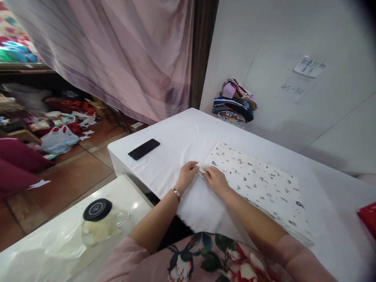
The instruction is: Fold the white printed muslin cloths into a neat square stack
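Note:
A white cloth (258, 180) with small grey and brown prints lies folded flat on the white-covered table (188, 129). At its near left corner, my left hand (188, 174) pinches the edge of the cloth between thumb and fingers. Just to the right, my right hand (215, 178) is closed on the same corner, with its fingers bent. The two hands nearly meet there, and a small bit of pale fabric shows between them. A bracelet (176, 193) circles my left wrist.
A black phone (144, 149) lies at the table's left. A lidded jar (97, 219) stands on a lower white surface. Folded clothes (233, 103) are stacked by the wall. Bags (59, 139) sit on the floor. Something red (368, 219) is at the right edge.

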{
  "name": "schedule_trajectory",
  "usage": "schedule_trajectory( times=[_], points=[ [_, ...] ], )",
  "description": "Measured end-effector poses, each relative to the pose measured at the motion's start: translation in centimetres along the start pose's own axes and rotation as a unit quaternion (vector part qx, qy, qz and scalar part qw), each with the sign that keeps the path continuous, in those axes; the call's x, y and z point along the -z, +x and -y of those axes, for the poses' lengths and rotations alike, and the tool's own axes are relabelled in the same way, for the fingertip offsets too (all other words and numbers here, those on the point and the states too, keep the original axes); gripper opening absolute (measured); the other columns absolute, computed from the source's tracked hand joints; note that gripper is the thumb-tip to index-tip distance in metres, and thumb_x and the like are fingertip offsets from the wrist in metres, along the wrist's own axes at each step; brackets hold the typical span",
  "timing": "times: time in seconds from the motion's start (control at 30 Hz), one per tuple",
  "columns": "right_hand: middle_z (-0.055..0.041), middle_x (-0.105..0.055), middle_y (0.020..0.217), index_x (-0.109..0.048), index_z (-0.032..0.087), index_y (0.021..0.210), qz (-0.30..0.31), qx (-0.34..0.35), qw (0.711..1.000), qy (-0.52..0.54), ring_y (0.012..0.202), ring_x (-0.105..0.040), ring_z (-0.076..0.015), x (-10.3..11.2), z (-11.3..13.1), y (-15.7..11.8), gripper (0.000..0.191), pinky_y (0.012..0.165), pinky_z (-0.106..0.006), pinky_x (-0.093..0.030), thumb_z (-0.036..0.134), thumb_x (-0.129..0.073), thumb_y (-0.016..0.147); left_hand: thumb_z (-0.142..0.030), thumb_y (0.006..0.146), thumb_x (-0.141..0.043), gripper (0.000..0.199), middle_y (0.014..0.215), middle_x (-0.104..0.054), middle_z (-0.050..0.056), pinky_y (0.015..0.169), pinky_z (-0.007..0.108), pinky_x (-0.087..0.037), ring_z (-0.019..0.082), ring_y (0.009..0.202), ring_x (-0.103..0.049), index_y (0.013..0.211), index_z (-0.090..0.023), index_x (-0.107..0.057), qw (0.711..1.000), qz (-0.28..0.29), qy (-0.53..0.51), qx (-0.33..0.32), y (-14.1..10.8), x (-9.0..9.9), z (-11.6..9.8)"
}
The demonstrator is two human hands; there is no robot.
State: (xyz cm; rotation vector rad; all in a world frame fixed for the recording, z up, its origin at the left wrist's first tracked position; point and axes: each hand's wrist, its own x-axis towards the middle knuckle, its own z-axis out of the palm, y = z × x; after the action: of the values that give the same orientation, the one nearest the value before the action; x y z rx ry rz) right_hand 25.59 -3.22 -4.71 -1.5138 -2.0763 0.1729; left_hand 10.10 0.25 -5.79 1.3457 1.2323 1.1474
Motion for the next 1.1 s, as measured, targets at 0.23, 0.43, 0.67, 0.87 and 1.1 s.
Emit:
schedule_trajectory(
  times=[0.23,0.43,0.67,0.87,1.1],
  points=[
    [0.0010,-0.054,0.070,-0.052,0.021,0.072,-0.036,-0.046,0.997,0.056,0.066,-0.050,-0.0139,0.2,-0.1,0.0,0.014,0.061,-0.025,-0.036,0.025,-0.046,0.083,-0.040,0.078,-0.056,0.024,0.091,-0.063,0.006,0.081,0.034,-0.039,0.021,0.091,-0.053,0.082,-0.019,-0.066,0.930,-0.049,0.340,-0.126,-1.5,0.7,-0.7],
    [-0.0003,-0.054,0.073,-0.052,0.020,0.072,-0.053,-0.024,0.997,0.043,0.069,-0.050,-0.0146,0.0,0.2,-0.1,0.015,0.064,-0.026,-0.038,0.024,-0.044,0.084,-0.032,0.075,-0.057,0.014,0.086,-0.062,0.006,0.079,0.033,-0.036,0.022,0.093,-0.052,0.074,-0.019,-0.063,0.891,0.000,0.437,-0.122,-1.4,-0.6,-1.1],
    [-0.0014,-0.053,0.074,-0.053,0.020,0.075,-0.075,-0.005,0.997,0.023,0.070,-0.050,-0.0150,0.2,0.6,-0.5,0.015,0.065,-0.027,-0.038,0.023,-0.042,0.086,-0.019,0.069,-0.054,0.004,0.065,-0.057,-0.002,0.059,0.024,-0.038,0.013,0.063,-0.054,0.073,-0.020,-0.052,0.967,0.011,0.252,-0.034,-0.9,-1.1,-1.3],
    [-0.0020,-0.054,0.074,-0.053,0.020,0.077,-0.070,0.005,0.997,0.020,0.070,-0.050,-0.0154,0.3,0.9,-0.6,0.015,0.065,-0.027,-0.039,0.023,-0.042,0.087,-0.016,0.069,-0.052,0.015,0.059,-0.057,-0.005,0.053,0.022,-0.041,0.011,0.054,-0.057,0.083,-0.019,-0.048,0.998,0.052,0.019,0.034,-0.9,-1.1,-0.4],
    [-0.0041,-0.054,0.075,-0.054,0.019,0.078,-0.080,0.025,0.995,-0.047,0.072,-0.049,-0.0174,0.5,1.1,-0.5,0.018,0.067,-0.029,-0.037,0.023,-0.040,0.089,-0.018,0.069,-0.052,0.020,0.056,-0.054,-0.006,0.050,0.020,-0.038,0.010,0.051,-0.053,0.088,-0.019,-0.050,0.998,0.036,0.046,0.034,-0.9,-1.1,-0.1]
  ],
)
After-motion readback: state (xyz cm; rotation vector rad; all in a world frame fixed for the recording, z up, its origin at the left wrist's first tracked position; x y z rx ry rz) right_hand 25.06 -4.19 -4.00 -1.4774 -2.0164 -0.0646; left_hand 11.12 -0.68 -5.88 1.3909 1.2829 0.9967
